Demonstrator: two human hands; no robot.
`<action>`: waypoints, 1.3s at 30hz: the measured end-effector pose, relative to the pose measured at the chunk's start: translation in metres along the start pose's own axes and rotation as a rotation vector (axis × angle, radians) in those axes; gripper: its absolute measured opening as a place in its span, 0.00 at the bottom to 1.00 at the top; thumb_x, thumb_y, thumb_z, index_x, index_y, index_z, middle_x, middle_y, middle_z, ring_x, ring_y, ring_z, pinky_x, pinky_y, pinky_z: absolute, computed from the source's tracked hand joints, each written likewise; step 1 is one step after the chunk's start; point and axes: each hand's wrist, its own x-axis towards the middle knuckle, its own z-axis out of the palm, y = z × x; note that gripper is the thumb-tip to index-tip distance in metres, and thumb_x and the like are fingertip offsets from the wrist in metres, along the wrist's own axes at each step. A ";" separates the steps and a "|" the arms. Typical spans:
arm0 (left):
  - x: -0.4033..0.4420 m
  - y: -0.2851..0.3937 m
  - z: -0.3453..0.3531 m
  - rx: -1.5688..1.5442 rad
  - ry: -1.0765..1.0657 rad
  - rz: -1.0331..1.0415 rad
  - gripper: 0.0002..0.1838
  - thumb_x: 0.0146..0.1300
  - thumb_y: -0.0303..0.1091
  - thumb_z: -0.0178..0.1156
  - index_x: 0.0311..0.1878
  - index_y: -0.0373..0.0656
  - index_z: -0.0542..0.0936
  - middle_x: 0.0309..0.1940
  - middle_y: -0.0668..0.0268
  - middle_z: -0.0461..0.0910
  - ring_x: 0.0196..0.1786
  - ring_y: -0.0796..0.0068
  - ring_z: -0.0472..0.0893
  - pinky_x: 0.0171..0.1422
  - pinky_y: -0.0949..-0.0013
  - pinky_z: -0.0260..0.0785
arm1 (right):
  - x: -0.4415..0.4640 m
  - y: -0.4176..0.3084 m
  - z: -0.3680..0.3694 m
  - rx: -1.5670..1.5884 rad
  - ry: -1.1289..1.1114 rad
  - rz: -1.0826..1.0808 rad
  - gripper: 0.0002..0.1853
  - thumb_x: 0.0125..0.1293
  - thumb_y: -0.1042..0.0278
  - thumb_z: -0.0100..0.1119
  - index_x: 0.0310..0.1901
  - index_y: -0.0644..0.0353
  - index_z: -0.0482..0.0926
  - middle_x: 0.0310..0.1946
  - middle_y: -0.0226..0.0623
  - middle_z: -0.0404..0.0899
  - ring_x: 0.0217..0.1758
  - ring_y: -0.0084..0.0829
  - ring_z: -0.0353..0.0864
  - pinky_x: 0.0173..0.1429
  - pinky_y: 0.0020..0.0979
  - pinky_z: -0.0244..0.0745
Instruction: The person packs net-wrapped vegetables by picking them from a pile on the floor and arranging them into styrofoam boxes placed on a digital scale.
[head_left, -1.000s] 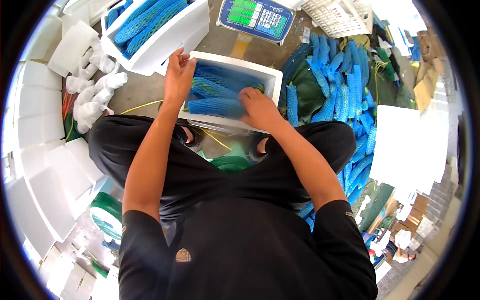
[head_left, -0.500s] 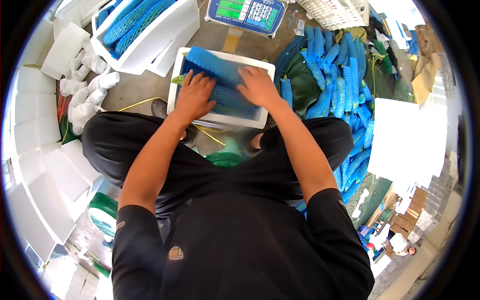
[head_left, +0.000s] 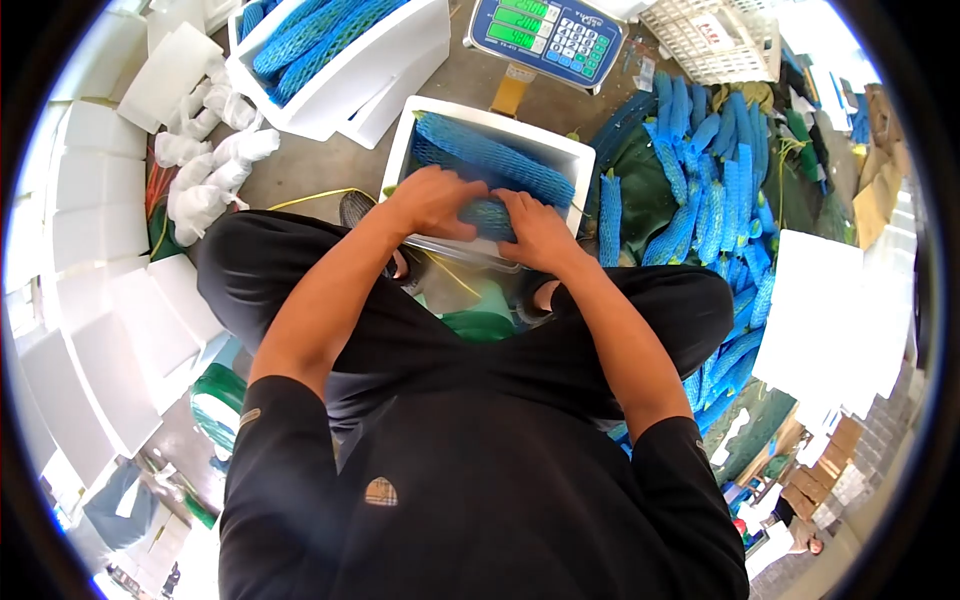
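Note:
A white foam box (head_left: 580, 158) stands in front of me, holding long vegetables in blue mesh sleeves. One blue-sleeved vegetable (head_left: 500, 158) lies along the far side of the box. At the near side, my left hand (head_left: 436, 203) and my right hand (head_left: 537, 231) are close together with fingers curled over another sleeved vegetable (head_left: 487, 217). Both hands are closed on it, thumbs toward each other. The hands hide much of this piece, and its exact kind cannot be made out under the mesh.
Behind the box is a digital scale (head_left: 547, 42) with green readouts. An upright foam box (head_left: 400, 50) of sleeved vegetables stands at back left. A large pile of sleeved vegetables (head_left: 715, 200) lies to the right, beside white foam sheets (head_left: 810, 310). White bags (head_left: 205, 190) lie left.
The sleeved vegetable that was raised and blurred now lies along the box's far side. My hands have come closer together at the near side. The whole view has shifted slightly.

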 end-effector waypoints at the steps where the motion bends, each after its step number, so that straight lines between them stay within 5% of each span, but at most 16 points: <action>1: -0.001 0.005 0.002 -0.045 -0.059 -0.082 0.28 0.52 0.51 0.72 0.56 0.52 0.83 0.33 0.57 0.84 0.45 0.53 0.83 0.59 0.55 0.71 | 0.002 0.009 0.004 0.026 -0.005 -0.005 0.41 0.55 0.57 0.72 0.72 0.50 0.69 0.59 0.48 0.78 0.57 0.54 0.82 0.62 0.50 0.76; 3: -0.002 0.011 0.007 -0.021 -0.050 -0.148 0.27 0.54 0.52 0.71 0.55 0.50 0.84 0.36 0.58 0.84 0.50 0.54 0.83 0.65 0.54 0.70 | 0.004 0.016 0.006 0.092 -0.014 0.012 0.38 0.56 0.55 0.70 0.70 0.48 0.71 0.57 0.48 0.80 0.56 0.55 0.83 0.61 0.49 0.77; 6: -0.006 0.010 0.026 0.126 0.426 0.112 0.24 0.59 0.52 0.70 0.54 0.49 0.84 0.42 0.60 0.84 0.54 0.56 0.82 0.67 0.54 0.68 | 0.013 0.025 0.002 0.231 -0.059 0.081 0.34 0.58 0.52 0.68 0.68 0.46 0.73 0.56 0.50 0.83 0.56 0.57 0.84 0.62 0.48 0.79; 7: -0.008 0.016 0.032 0.170 0.493 0.031 0.22 0.64 0.53 0.68 0.52 0.48 0.84 0.45 0.63 0.83 0.56 0.60 0.80 0.65 0.55 0.68 | 0.014 0.027 0.002 0.287 -0.083 0.117 0.33 0.58 0.51 0.67 0.67 0.46 0.74 0.56 0.51 0.83 0.57 0.57 0.84 0.62 0.47 0.79; 10: -0.004 0.026 0.027 0.202 0.446 -0.121 0.20 0.66 0.53 0.67 0.49 0.47 0.84 0.43 0.63 0.83 0.53 0.62 0.81 0.61 0.56 0.69 | 0.022 0.037 0.001 0.451 -0.173 0.224 0.34 0.59 0.48 0.66 0.66 0.49 0.75 0.60 0.54 0.83 0.63 0.58 0.82 0.67 0.46 0.77; 13: 0.006 0.011 0.043 0.178 0.398 -0.104 0.18 0.69 0.55 0.64 0.40 0.48 0.84 0.30 0.62 0.84 0.38 0.57 0.84 0.46 0.53 0.74 | 0.025 0.039 0.001 0.352 -0.355 0.205 0.34 0.61 0.47 0.63 0.67 0.54 0.75 0.59 0.56 0.82 0.64 0.56 0.80 0.69 0.46 0.75; 16: 0.018 0.003 0.031 0.099 0.211 -0.143 0.21 0.72 0.56 0.59 0.37 0.47 0.85 0.28 0.58 0.86 0.34 0.51 0.86 0.41 0.48 0.76 | 0.022 0.026 0.000 0.033 -0.123 -0.045 0.32 0.66 0.52 0.60 0.67 0.61 0.74 0.55 0.53 0.80 0.61 0.55 0.79 0.67 0.48 0.74; 20: 0.027 0.008 0.026 0.027 0.011 -0.144 0.23 0.75 0.55 0.52 0.38 0.47 0.86 0.31 0.54 0.89 0.36 0.48 0.88 0.41 0.46 0.78 | 0.017 0.002 0.002 0.097 -0.119 0.038 0.26 0.70 0.51 0.60 0.59 0.64 0.75 0.52 0.54 0.79 0.58 0.55 0.79 0.62 0.50 0.75; 31: 0.036 0.029 0.036 0.055 0.284 -0.048 0.17 0.71 0.48 0.55 0.33 0.46 0.84 0.23 0.56 0.85 0.27 0.51 0.86 0.34 0.48 0.78 | 0.016 0.007 -0.012 0.313 -0.055 0.186 0.27 0.63 0.47 0.65 0.55 0.60 0.79 0.54 0.51 0.82 0.60 0.56 0.81 0.64 0.48 0.77; 35: 0.030 0.023 0.060 -0.028 0.121 -0.056 0.19 0.72 0.49 0.52 0.36 0.45 0.84 0.25 0.53 0.87 0.30 0.48 0.87 0.38 0.45 0.79 | 0.015 0.019 0.005 0.191 -0.179 0.147 0.28 0.63 0.46 0.65 0.56 0.59 0.78 0.56 0.52 0.82 0.60 0.57 0.81 0.63 0.48 0.77; 39: 0.026 0.027 0.077 -0.031 0.203 -0.188 0.17 0.70 0.48 0.54 0.36 0.46 0.84 0.25 0.56 0.86 0.30 0.50 0.86 0.37 0.47 0.78 | 0.016 0.024 0.019 0.005 -0.143 0.010 0.29 0.61 0.44 0.63 0.52 0.64 0.78 0.51 0.51 0.83 0.57 0.55 0.81 0.62 0.50 0.77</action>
